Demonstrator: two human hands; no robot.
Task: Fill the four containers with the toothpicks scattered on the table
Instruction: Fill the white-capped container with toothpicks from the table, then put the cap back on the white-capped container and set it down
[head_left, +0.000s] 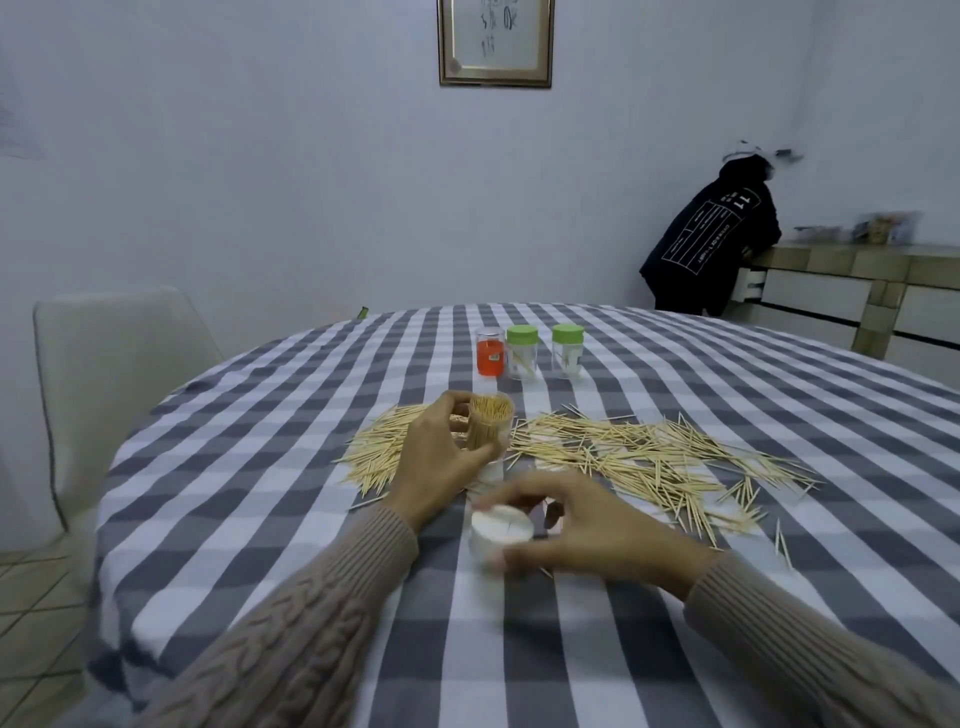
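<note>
The left hand (436, 462) curls round a clear container (488, 431), thumb on the near side and fingertips at the rim, holding it upright just above the surface (675, 374); the container is packed full of toothpicks standing on end and has no lid on it. The right hand (587, 525) is nearer the camera, fingers spread and bent over a white lid (502, 526), which it pinches between thumb and fingertips (the lid is motion-blurred, so its exact tilt is hard to read). Both forearms wear beige cable-knit sleeves (322, 618).

Just behind and to either side of the held container lie the loose toothpicks (639, 452): a smaller fan-shaped heap to the left of it, partly hidden by the left hand, and a wide, thin scatter stretching off to the right across the grey-and-white checked cloth.

Farther back, three more containers stand in a row, close together: an orange container (490, 352) without a lid on the left, then two clear ones with green lids (522, 352) (568, 349), each with only a few toothpicks showing inside.

A pale chair (119, 364) stands at the left edge of the surface. On the far wall hangs a framed picture (495, 41), and at the right a person in a dark hooded jacket (711, 244) leans on a tiled counter (857, 260).
</note>
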